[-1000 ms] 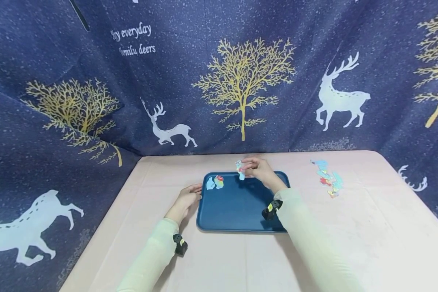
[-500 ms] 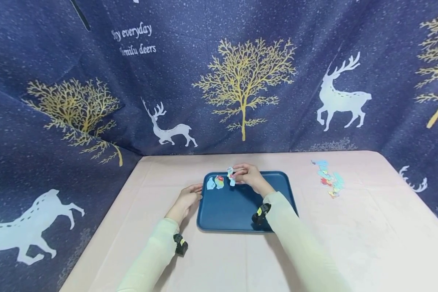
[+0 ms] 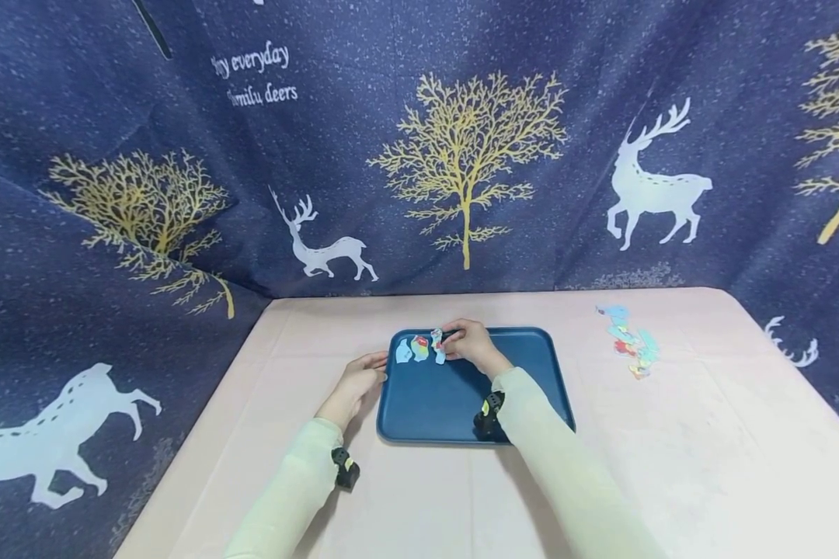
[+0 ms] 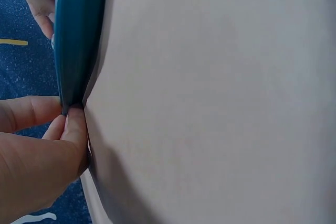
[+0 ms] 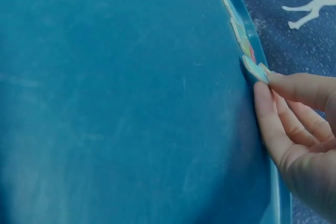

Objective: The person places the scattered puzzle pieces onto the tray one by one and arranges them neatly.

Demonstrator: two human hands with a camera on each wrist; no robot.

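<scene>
A dark blue rectangular tray (image 3: 454,407) lies on the table. My left hand (image 3: 355,382) is at its left side; in the left wrist view, thumb and fingers pinch the tray's rim (image 4: 81,35). Near the tray's far edge, my right hand (image 3: 470,343) pinches a flat, irregular puzzle piece (image 3: 438,349), pale blue with red bits. The right wrist view has this piece (image 5: 253,69) tilted between thumb and fingertips, close over the tray. Just left of it, a light blue piece (image 3: 403,352) and a red-and-yellow piece (image 3: 419,349) lie side by side in the far left corner.
Several more puzzle pieces (image 3: 629,345) lie in a loose, overlapping cluster on the table right of the tray. A pale pink cloth (image 3: 678,450) covers the table. Behind it hangs a navy curtain (image 3: 419,233) printed with deer and trees.
My right hand has moved left and lower over the tray, bringing the pinched puzzle piece beside the two lying there. The left hand and tray have stayed put.
</scene>
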